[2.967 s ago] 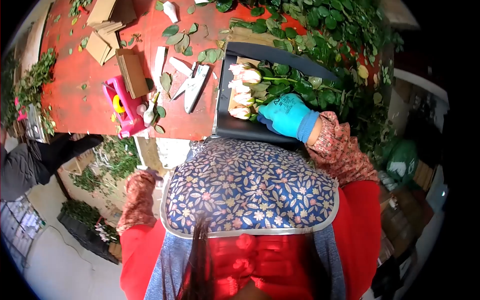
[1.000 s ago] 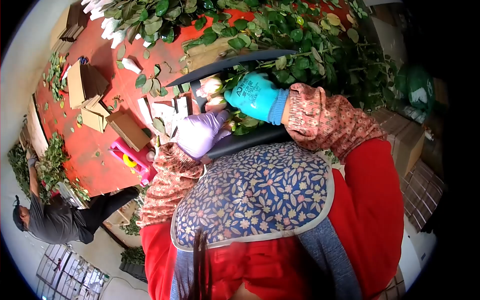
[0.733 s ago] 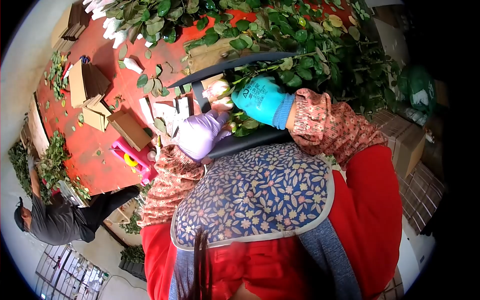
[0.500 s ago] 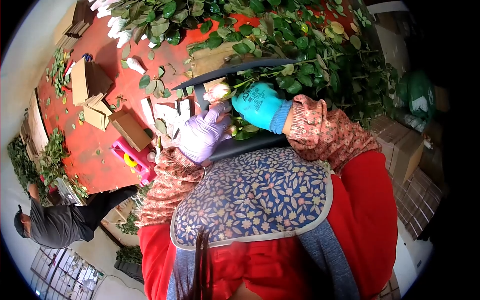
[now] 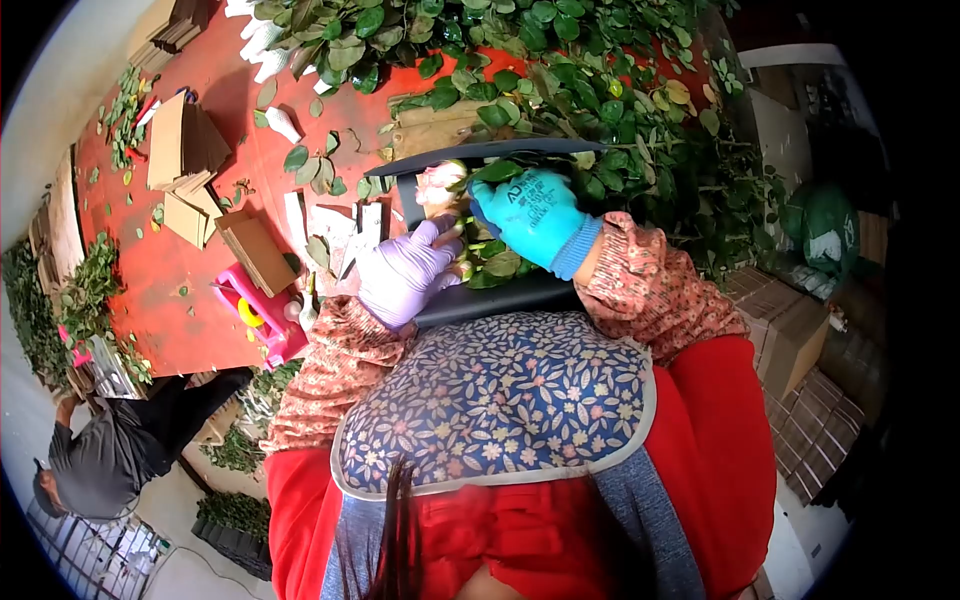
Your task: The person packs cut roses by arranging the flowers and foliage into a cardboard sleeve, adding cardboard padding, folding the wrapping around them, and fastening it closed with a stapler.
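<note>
A pale pink rose (image 5: 440, 181) lies with its head at the far side of a black trough (image 5: 480, 302). My right hand (image 5: 537, 217), in a blue glove, is closed just behind that head, its fingertips at the stem, which they largely hide. My left hand (image 5: 405, 270), in a purple glove, curls its fingers over more rose heads at the trough's left end; these show only in part between the fingers. Green rose leaves (image 5: 498, 268) stick out between the two hands. A dark curved flap (image 5: 490, 152) forms the trough's far side.
Leafy stems (image 5: 620, 90) are heaped on the red table (image 5: 200, 310) beyond the trough. Folded cardboard pieces (image 5: 185, 145) and a pink tape dispenser (image 5: 255, 315) lie to the left. A person (image 5: 105, 455) bends at the far left. Cardboard boxes (image 5: 790, 320) stand at right.
My right hand has turned slightly and shifted a little right, staying by the pink rose. My left hand keeps its place over the rose heads. The view has tilted slightly.
</note>
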Tool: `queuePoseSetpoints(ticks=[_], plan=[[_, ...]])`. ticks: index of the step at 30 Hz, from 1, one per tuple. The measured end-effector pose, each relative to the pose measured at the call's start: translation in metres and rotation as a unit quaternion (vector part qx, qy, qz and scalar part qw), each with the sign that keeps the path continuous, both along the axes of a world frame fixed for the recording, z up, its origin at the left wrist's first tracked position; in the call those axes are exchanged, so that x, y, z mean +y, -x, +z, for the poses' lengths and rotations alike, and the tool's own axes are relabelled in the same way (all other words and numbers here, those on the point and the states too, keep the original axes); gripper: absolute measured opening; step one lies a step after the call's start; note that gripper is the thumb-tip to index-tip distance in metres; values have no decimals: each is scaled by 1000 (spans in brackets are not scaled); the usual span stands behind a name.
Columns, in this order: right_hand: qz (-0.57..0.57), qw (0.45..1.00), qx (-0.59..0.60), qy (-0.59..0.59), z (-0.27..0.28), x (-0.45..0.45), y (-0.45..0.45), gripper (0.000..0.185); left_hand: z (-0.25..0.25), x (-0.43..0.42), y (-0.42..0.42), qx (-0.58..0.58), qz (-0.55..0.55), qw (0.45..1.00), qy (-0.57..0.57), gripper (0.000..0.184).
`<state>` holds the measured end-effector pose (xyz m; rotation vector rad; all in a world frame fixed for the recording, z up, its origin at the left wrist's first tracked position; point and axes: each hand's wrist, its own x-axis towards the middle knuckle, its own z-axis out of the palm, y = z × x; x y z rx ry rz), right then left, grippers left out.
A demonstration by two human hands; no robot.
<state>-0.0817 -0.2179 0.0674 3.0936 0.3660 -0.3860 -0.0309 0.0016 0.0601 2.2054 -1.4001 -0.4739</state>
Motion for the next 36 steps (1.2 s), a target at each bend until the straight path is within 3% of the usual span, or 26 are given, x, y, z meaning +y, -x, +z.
queuePoseSetpoints(ticks=[3,7,9,11,12,17,20,24,28,36], plan=[[-19,996,-67,-61,4,-6,10,27,0,0,-2,3,3,1000,1,40],[-77,993,34,-80,8,4,9,27,3,-1,-2,7,0,1000,-14,41],[-93,989,32,-107,7,0,10,25,3,-1,-2,4,-4,1000,-5,41],[-76,976,-57,-198,16,-9,9,23,5,0,-3,3,-4,1000,5,40],[-72,973,-32,-216,31,-12,10,17,7,-1,-2,3,-4,1000,-7,40],[-60,979,-60,-184,40,-17,4,24,2,0,0,11,7,1000,-15,40],[-48,993,67,-86,29,-13,3,32,7,1,-2,13,-4,1000,-12,39],[-11,988,39,-151,18,-19,2,34,5,1,0,33,4,999,-23,39],[-17,985,102,-141,21,-18,-2,36,6,2,1,28,9,999,-14,42],[-21,987,104,-122,14,-13,-4,39,8,4,3,-7,7,999,-43,50]])
